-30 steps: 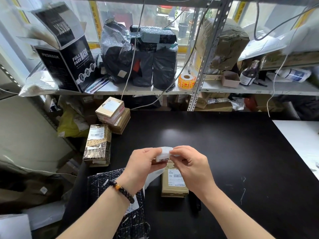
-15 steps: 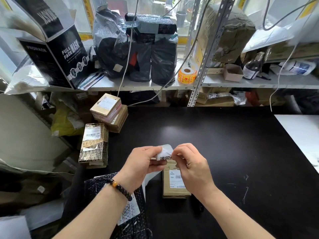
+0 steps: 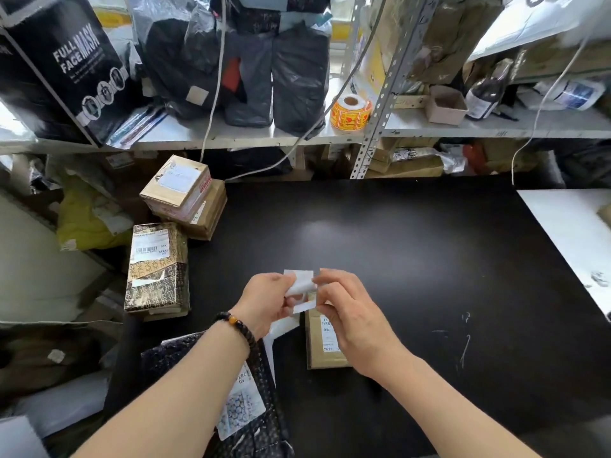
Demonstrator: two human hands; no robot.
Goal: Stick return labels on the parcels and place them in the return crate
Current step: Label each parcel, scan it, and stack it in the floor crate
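Both your hands are up over the black table (image 3: 413, 252), pinching one white label (image 3: 299, 281) between them. Your left hand (image 3: 264, 302) grips its left edge with thumb and curled fingers. Your right hand (image 3: 350, 322) nips the right edge with its fingertips, the other fingers folded in. A narrow white strip hangs just under the main piece; whether it is backing or sticker, I cannot tell.

Count five parcels on the table:
- One small brown parcel (image 3: 322, 357) lies flat right below your hands, partly hidden by the right one, its printed slip face up.
- One dark speckled mailer (image 3: 254, 411) sits under your left forearm at the near edge, also with a slip.
- One gold-and-black printed parcel (image 3: 157, 269) lies at the left edge, barcode slip on top.
- Two brown boxes sit stacked at the far left corner, the upper box (image 3: 177, 186) tilted on the lower box (image 3: 208, 216).

On the shelf (image 3: 496, 130) behind stands one orange sticker roll (image 3: 350, 113), beside a metal upright. One beaded bracelet (image 3: 236, 323) rings your left wrist.
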